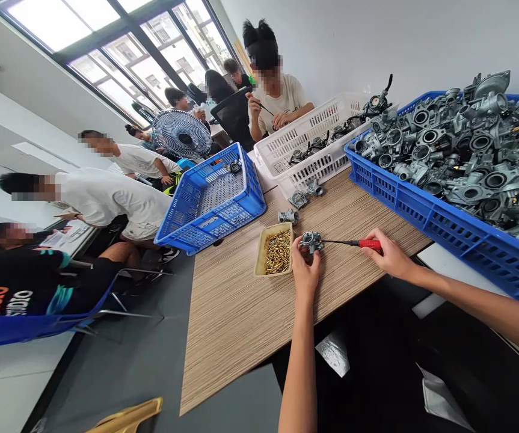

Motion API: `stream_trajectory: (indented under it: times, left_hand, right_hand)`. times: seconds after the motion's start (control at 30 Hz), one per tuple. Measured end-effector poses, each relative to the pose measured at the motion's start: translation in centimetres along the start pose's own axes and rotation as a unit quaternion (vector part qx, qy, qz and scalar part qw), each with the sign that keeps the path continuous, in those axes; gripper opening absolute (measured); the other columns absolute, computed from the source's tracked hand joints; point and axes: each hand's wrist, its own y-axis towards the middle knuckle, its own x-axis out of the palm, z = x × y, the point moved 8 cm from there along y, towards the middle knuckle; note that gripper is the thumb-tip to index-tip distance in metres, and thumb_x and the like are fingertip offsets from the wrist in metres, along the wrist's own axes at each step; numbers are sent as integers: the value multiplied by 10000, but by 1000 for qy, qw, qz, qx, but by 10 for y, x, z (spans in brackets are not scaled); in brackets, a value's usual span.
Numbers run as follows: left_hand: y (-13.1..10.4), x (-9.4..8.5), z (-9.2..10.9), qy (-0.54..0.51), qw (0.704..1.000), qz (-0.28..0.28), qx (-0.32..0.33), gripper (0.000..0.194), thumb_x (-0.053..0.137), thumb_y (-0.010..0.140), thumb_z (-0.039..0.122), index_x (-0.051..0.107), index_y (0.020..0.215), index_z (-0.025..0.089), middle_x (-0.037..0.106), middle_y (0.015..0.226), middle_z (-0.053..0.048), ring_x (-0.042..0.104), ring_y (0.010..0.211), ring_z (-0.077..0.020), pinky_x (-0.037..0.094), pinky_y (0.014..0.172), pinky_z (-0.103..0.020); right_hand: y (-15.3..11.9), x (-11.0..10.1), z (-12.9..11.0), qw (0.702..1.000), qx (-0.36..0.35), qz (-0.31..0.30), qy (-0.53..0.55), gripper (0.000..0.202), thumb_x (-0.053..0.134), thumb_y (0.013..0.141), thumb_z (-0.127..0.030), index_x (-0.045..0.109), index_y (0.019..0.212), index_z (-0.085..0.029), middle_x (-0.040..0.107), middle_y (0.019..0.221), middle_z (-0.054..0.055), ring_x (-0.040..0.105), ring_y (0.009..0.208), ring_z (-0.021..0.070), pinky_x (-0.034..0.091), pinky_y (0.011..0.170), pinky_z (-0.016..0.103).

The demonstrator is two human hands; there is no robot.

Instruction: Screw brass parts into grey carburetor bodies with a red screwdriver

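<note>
My left hand (306, 264) grips a small grey metal carburetor (312, 241) just above the wooden table (232, 300). In my right hand (388, 255) is a screwdriver (370, 244) with a red handle and a long dark shaft. Its shaft points left and its tip meets the carburetor's right side; the exact contact spot is too small to make out. Close by on the left, a pale plastic tub (259, 264) holds many small brass parts. Behind it lie a few loose carburetors (288, 216).
To the right, a blue crate (421, 216) is heaped with carburetors. A white crate (286, 178) with more of them stands at the back, where a co-worker (281, 96) sits. Another blue crate (223, 225) rests at the table's left edge. A fan (181, 133) stands beyond.
</note>
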Motion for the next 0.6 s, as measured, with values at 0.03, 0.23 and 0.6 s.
stream_trajectory:
  times: [0.03,0.23,0.6]
  left_hand:
    - [0,0,0,0,1000,-1,-1,529,680,935,323,480,1419,248,654,1216,-117,654,1005,-213,554,839,-344]
    - [0,0,2,0,1000,1,4,523,680,929,294,488,1414,246,660,1230,-120,661,1021,-214,559,843,-342]
    - [0,1,1,-14,1000,-5,10,513,629,940,261,478,1430,256,664,1274,-114,675,1055,-214,558,937,-370]
  right_hand:
    - [0,0,1,1000,1,3,-1,223,574,959,-466,486,967,-262,619,758,-4,562,620,194,417,620,328]
    - [0,1,0,1000,-7,-4,7,235,560,974,-484,494,1017,-262,607,740,-18,562,634,198,431,647,335]
    - [1,-1,1,1000,5,5,10,269,540,986,-520,474,913,-270,536,657,-37,514,584,186,390,599,327]
